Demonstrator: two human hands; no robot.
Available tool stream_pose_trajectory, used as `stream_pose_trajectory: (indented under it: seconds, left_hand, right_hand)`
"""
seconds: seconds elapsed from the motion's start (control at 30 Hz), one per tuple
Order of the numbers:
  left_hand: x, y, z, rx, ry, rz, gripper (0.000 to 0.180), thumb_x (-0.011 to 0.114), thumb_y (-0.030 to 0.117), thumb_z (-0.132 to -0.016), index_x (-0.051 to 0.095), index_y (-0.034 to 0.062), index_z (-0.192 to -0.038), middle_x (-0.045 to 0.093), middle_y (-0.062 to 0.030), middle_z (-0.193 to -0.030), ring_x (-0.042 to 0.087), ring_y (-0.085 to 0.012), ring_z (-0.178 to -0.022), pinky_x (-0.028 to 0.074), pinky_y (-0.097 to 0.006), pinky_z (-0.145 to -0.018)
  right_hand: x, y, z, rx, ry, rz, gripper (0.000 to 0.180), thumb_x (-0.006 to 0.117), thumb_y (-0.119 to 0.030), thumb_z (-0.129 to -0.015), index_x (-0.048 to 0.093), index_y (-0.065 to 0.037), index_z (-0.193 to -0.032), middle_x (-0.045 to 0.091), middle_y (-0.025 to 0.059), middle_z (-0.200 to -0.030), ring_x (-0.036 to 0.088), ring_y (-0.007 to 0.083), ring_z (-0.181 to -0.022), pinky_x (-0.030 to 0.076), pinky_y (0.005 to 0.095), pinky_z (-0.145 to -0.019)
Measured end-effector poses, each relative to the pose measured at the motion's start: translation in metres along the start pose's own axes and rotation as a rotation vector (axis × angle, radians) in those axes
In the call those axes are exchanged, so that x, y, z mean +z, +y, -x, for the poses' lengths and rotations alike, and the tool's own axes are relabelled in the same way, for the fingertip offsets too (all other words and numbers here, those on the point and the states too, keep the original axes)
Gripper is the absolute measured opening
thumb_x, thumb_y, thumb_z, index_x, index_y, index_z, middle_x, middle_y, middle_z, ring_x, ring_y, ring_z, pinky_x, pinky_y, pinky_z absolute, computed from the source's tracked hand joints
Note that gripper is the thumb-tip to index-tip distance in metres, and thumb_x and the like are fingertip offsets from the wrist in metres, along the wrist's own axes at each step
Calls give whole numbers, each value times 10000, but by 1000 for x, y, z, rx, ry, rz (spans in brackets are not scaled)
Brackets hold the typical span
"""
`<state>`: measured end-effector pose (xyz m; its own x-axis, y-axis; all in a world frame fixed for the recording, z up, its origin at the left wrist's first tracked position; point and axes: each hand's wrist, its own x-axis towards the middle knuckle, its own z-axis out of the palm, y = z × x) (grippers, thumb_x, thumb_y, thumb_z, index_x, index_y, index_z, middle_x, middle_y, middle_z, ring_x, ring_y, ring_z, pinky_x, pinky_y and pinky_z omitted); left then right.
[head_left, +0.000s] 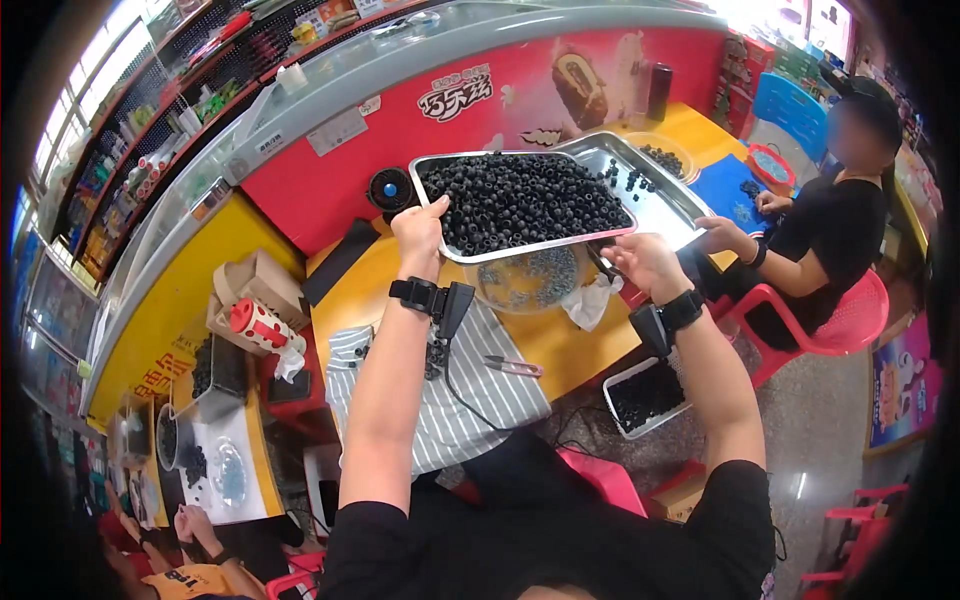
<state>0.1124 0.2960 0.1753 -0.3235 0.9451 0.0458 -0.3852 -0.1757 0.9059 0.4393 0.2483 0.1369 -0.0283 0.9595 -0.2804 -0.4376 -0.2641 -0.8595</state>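
I hold a rectangular metal tray (436, 165) heaped with small black round pieces (520, 198), lifted above a yellow table (560, 345). My left hand (420, 230) grips the tray's near left edge. My right hand (645, 262) holds its near right corner. Under the tray sits a clear round bowl (530, 285) with a few dark pieces inside. Both wrists wear black straps with small devices.
A second metal tray (650, 185) with scattered black pieces lies behind. A person in black sits on a red chair (850, 320) at the right. A striped cloth (480, 390), crumpled tissue (590, 300), a small black fan (388, 188) and a white tray of black pieces (645, 395) are nearby.
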Motion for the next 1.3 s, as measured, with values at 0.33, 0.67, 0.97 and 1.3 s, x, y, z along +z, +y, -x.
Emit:
stream_pose_trajectory:
  seconds: [0.33,0.67,0.97,1.3]
  left_hand:
    - [1,-13,-6,42,8,-24,83,694,-36,-767,629,-22,-718,647,-75,-740,619,-165,-604,507,-312,-567]
    - [-7,-16,-1,36,-44,10,17,660,-52,-785,644,-46,-782,663,-97,-771,633,-171,-627,524,-303,-596]
    - [1,-17,5,8,-73,46,64,651,-48,-790,643,-74,-848,676,-121,-818,645,-182,-649,534,-312,-615]
    - [-7,-19,5,-11,-76,67,85,646,-62,-782,651,-72,-866,676,-121,-838,653,-189,-669,541,-322,-627]
  right_hand:
    - [95,-19,-44,-633,-350,446,370,652,-186,-860,611,-24,-1190,670,76,-1048,603,165,-843,468,248,-739]
    - [112,-25,-66,-703,-136,1883,442,623,-232,-730,623,-222,-1172,526,86,-1220,402,336,-1233,353,623,-915]
    - [81,-29,-75,-597,-81,1981,459,588,-130,-789,585,-264,-1229,503,91,-1252,405,356,-1236,389,612,-920]
    - [57,-37,-86,-547,4,1942,410,574,-119,-806,607,-263,-1189,504,92,-1248,421,347,-1232,422,592,-915]
